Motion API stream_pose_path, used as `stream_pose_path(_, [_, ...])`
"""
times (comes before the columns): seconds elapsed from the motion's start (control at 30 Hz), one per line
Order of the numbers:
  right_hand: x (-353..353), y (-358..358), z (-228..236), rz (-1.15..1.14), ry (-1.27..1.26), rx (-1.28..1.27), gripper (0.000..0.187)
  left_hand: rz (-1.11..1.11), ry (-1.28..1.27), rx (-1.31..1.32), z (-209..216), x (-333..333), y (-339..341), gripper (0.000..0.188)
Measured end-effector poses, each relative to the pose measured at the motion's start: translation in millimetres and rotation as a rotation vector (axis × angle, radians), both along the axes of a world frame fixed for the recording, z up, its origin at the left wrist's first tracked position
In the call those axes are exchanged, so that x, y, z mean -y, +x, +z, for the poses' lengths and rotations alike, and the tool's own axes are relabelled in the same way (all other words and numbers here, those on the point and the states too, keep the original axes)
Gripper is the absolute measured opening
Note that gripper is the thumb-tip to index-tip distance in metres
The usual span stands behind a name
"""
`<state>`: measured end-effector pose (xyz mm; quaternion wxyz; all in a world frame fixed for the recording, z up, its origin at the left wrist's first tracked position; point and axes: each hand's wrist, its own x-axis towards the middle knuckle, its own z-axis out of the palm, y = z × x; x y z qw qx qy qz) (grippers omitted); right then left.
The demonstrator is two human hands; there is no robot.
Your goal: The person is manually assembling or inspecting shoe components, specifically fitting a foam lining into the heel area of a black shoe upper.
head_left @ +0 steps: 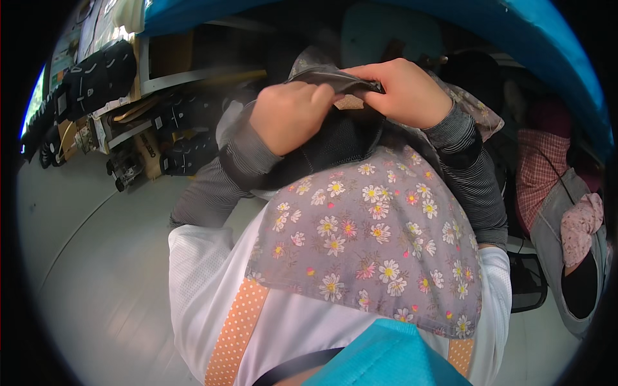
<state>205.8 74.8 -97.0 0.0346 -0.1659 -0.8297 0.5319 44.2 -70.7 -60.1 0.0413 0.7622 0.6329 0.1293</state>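
Observation:
Both my hands are raised in front of my chest, close together, on a dark folded piece of material (335, 78). My left hand (290, 116) is closed, its fingers pinching the left part; motion blurs it slightly. The right hand (412, 90) grips the other end between thumb and fingers. A corner of grey flowered cloth (312, 61) sticks up behind the piece. Below the hands, a black mesh-like piece with a stitched seam (338, 143) lies over my lap, partly hidden by my grey flowered apron (373, 231). What kind of thing the dark piece is cannot be made out.
At left, dark bundled pieces (103, 74) rest on a shelf frame, with more bundles (187, 122) lower. A thin cord (80, 219) crosses the grey floor. Blue sheeting (508, 38) arches overhead. Red checked cloth (541, 167) and a grey fabric item (557, 251) are at right.

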Motion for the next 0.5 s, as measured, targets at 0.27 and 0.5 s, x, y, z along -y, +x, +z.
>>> stream_pose_path(0.27, [5.9, 3.0, 1.9, 0.031, 0.133, 0.017, 0.031, 0.058, 0.103, -0.023, -11.0, -5.2, -2.1, 0.029])
stream_pose_path(0.5, [4.1, -0.8, -3.9, 0.095, 0.274, 0.022, 0.029, 0.142, 0.040, -0.018, -9.3, -2.5, 3.7, 0.019])
